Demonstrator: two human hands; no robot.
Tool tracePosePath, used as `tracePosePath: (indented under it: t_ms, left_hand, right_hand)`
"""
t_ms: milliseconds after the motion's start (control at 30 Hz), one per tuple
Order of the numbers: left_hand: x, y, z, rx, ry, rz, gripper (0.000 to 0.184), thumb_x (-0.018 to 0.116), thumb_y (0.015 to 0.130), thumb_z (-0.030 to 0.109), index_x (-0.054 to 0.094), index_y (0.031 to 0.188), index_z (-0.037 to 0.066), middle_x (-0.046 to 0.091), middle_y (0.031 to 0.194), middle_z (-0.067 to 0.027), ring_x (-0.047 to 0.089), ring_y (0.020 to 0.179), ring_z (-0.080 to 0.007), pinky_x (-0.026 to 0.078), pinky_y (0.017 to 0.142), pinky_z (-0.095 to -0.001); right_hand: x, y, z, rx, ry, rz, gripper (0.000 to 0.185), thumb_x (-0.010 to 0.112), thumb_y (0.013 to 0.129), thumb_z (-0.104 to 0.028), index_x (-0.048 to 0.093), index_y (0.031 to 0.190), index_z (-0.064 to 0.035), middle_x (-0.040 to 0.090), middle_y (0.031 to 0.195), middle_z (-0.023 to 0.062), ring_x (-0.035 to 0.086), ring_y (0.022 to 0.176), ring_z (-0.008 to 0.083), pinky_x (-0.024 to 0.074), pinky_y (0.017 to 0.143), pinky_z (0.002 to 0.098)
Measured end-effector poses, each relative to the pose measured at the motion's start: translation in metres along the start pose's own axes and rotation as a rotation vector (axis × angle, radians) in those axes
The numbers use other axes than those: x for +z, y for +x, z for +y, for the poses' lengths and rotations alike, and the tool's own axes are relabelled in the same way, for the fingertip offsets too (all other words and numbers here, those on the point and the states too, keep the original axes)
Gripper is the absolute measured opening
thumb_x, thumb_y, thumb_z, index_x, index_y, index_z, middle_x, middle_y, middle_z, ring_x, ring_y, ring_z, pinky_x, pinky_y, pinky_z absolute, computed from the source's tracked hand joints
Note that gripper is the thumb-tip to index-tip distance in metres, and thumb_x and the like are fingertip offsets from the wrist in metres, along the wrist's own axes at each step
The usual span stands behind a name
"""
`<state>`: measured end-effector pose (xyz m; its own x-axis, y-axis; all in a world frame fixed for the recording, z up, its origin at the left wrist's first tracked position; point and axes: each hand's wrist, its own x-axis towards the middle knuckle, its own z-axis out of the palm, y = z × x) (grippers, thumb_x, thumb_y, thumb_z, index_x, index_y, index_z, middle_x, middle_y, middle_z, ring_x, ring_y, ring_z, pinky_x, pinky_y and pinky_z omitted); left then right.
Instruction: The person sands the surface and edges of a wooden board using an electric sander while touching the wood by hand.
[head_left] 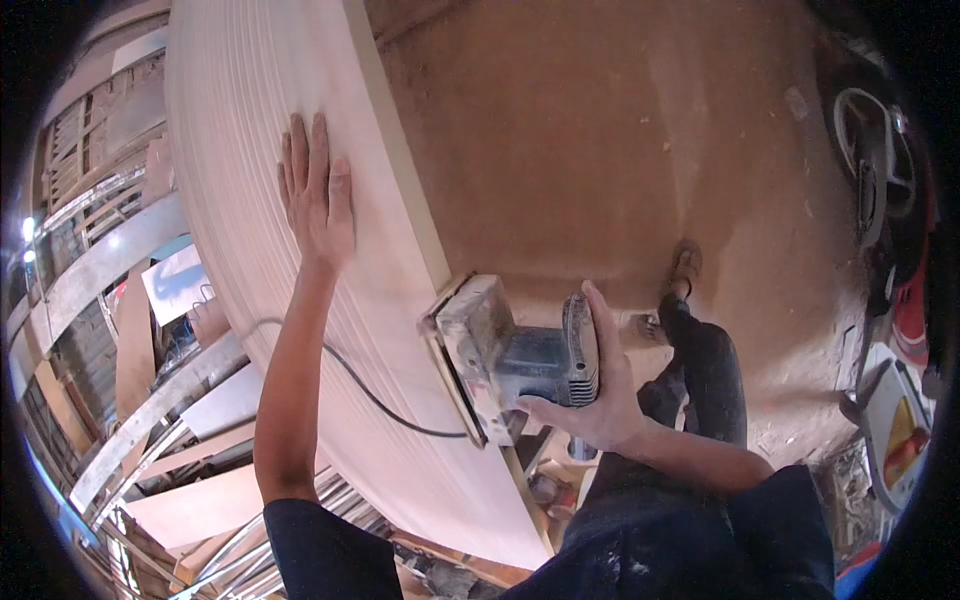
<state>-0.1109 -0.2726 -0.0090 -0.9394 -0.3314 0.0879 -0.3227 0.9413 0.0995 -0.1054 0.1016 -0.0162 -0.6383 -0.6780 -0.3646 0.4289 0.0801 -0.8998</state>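
Observation:
My left hand (322, 205) lies flat on a long, pale wooden panel (400, 400), its fingers stretched toward the far end. Fine parallel lines run along the panel's left part. In my right hand (612, 400) is a dusty blue-grey power sander (545, 362), with my fingers and thumb wrapped around its body. The sander is turned on its side, its flat base against the panel's right edge. A dark power cord (385, 408) runs from near the sander's base across the panel, passing by my left forearm.
Metal strips (150, 410) and loose boards (205, 505) are piled left of the panel. To the right is a brown, dusty floor (600, 130), with my foot (686, 262) on it. A motorbike-like red and black object (908, 310) stands at the far right.

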Motion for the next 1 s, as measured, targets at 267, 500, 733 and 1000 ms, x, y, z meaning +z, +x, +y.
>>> tracePosePath:
  t_ms: [267, 500, 733, 1000]
  left_hand:
    - [0.015, 0.001, -0.029, 0.157, 0.053, 0.046, 0.058, 0.032, 0.107, 0.042, 0.035, 0.158, 0.015, 0.026, 0.166, -0.0115, 0.020, 0.153, -0.0336, 0.014, 0.124, -0.0466]
    - [0.016, 0.003, -0.023, 0.093, 0.010, 0.049, 0.057, 0.031, 0.107, 0.043, 0.034, 0.158, 0.019, 0.026, 0.165, -0.0121, 0.022, 0.153, -0.0329, 0.014, 0.124, -0.0464]
    - [0.011, 0.003, -0.009, 0.038, 0.001, 0.049, 0.057, 0.031, 0.107, 0.045, 0.033, 0.159, 0.020, 0.024, 0.166, -0.0114, 0.021, 0.153, -0.0325, 0.012, 0.124, -0.0482]
    - [0.013, 0.005, -0.014, 0.073, -0.028, 0.043, 0.058, 0.032, 0.107, 0.045, 0.033, 0.159, 0.020, 0.025, 0.166, -0.0108, 0.021, 0.153, -0.0324, 0.013, 0.124, -0.0481]
  right_hand:
    - [-0.011, 0.188, -0.066, -0.242, 0.201, 0.020, 0.109, 0.089, 0.069, -0.028, 0.027, 0.156, -0.0039, 0.064, 0.119, 0.0175, 0.062, 0.101, 0.0240, 0.0480, 0.085, 0.0339]
    - [-0.024, 0.180, -0.036, -0.246, -0.057, 0.048, 0.112, 0.092, 0.070, -0.025, 0.024, 0.158, -0.0072, 0.066, 0.118, 0.0135, 0.067, 0.086, 0.0169, 0.0545, 0.067, 0.0298]
    - [-0.012, -0.002, 0.032, -0.183, -0.199, 0.086, 0.129, 0.093, 0.062, -0.049, 0.019, 0.159, -0.0080, 0.048, 0.149, 0.0244, 0.045, 0.140, 0.0363, 0.0340, 0.117, 0.0440]
    - [-0.025, 0.187, -0.030, -0.154, 0.004, 0.064, 0.111, 0.092, 0.068, -0.032, 0.029, 0.156, -0.0069, 0.063, 0.121, 0.0140, 0.065, 0.090, 0.0195, 0.0536, 0.072, 0.0324]
